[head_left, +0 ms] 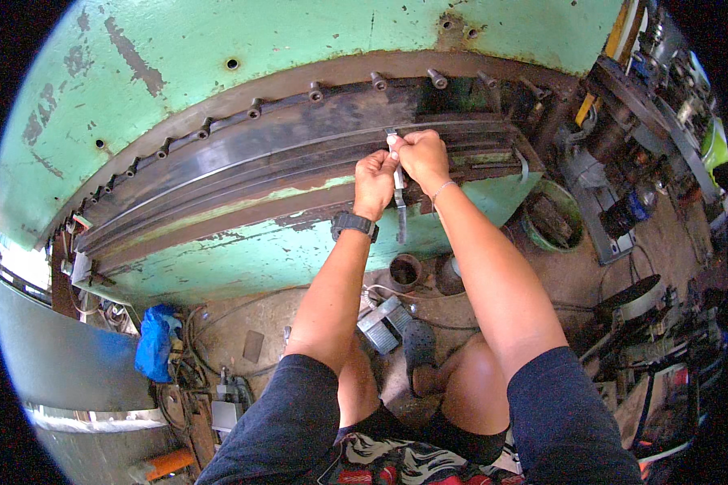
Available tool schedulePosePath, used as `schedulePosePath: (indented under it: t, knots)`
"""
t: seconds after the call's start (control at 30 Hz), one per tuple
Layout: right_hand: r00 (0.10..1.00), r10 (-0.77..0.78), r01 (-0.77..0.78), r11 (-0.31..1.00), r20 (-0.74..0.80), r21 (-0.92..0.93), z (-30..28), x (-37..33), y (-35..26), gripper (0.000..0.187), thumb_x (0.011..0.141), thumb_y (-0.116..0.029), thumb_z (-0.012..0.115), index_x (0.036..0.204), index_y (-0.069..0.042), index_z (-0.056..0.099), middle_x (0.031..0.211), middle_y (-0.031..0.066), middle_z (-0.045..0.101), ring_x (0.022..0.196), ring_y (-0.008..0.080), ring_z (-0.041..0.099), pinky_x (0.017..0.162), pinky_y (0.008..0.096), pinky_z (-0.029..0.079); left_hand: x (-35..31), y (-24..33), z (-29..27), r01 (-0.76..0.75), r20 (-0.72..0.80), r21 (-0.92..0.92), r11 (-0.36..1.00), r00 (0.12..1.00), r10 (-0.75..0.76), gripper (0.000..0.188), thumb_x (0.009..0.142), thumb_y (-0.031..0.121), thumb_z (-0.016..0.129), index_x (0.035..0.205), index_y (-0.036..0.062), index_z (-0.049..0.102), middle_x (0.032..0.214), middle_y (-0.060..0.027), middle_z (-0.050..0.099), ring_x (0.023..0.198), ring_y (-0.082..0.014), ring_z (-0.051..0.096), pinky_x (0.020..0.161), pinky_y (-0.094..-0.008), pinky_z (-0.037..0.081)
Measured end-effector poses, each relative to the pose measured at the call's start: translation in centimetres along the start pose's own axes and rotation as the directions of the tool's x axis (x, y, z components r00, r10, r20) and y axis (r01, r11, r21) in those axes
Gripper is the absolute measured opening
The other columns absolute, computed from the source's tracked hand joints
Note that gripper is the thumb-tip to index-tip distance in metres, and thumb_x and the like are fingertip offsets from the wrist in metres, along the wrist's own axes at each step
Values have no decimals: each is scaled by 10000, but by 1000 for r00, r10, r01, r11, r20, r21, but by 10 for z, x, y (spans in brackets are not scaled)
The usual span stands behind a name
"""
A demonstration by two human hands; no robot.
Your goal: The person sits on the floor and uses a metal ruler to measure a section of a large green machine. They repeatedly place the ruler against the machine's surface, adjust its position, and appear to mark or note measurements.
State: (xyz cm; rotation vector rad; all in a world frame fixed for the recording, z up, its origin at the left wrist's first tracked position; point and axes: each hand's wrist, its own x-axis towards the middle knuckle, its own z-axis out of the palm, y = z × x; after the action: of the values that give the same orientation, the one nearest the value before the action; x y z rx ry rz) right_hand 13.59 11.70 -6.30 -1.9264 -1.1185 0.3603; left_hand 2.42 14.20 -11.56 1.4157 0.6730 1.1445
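A narrow, bent metal strip [401, 212] runs from the machine's lower bar toward me, its near end stepped downward and free. My left hand [370, 184] pinches its left edge between thumb and fingers. Just to the right and slightly farther, my right hand [423, 155] is closed on the same strip near its far end. That far end lies at the long dark lower bar [299, 168] of a green press brake [315, 32]. Above the bar, a row of bolts [315, 91] lines the upper beam. My fingers cover part of the strip.
On the floor below stands a foot pedal [386, 323], with my dark clog [419, 347] beside it. A rusty can [405, 272] and a green bucket [552, 215] stand near the machine. Cables and a blue bag [155, 343] lie left; metal clutter fills the right.
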Motion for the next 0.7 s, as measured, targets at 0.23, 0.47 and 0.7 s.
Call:
schedulePosePath:
  t: [0.23,0.47,0.7]
  knots:
    - [1000,-7,7,1000,-21,6,1,2,0,356,859,-458,732,765,-119,783,813,164,747,815,368,727,759,474,564,4,-7,0,-81,-12,20,996,997,82,265,1026,162,612,797,33,644,707,51,588,645,-58,453,580,-270,397]
    - [999,28,-29,999,-26,-17,-1,2,-1,352,852,-459,738,789,-117,792,847,180,749,859,380,727,792,476,566,11,-19,-2,-46,1,69,997,999,46,269,1034,170,604,803,44,658,717,53,603,625,-47,446,563,-251,381]
    - [1000,22,-22,1000,-9,-1,-2,0,-3,346,853,-465,738,788,-131,797,851,162,753,860,374,726,792,473,566,7,-14,-1,-3,8,3,1000,1000,2,264,1034,160,597,808,39,659,735,45,622,636,-48,462,575,-248,392]
